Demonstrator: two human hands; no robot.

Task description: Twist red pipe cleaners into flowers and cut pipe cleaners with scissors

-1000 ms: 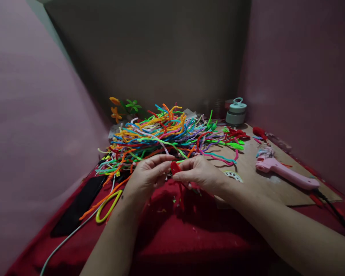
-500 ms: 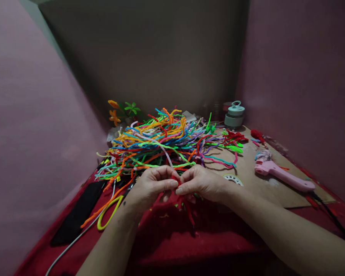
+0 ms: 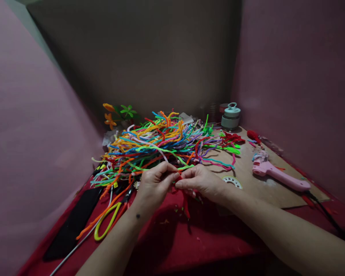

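Observation:
My left hand [image 3: 159, 182] and my right hand [image 3: 199, 181] meet at the front of the table, fingertips nearly touching. Between them both pinch a red pipe cleaner [image 3: 186, 205], one end of which hangs down below my right fingers. Its upper part is mostly hidden behind the fingers. Just beyond my hands spreads a large heap of pipe cleaners [image 3: 149, 143] in many colours. Yellow-handled scissors [image 3: 107, 222] lie to the left of my left wrist, their blades partly covered by the heap.
A pink glue gun [image 3: 280, 176] rests on a brown board [image 3: 264, 195] at the right. Behind stands a pale green lidded bottle [image 3: 230, 117]. A black phone-like slab [image 3: 73, 224] lies left beside a white cable [image 3: 74, 249]. A white ring [image 3: 232, 181] sits near my right wrist.
My left hand has turned, its knuckles rolling upward, and its fingers have closed in. The red pipe cleaner's hanging end has shifted slightly. The whole view has moved a little.

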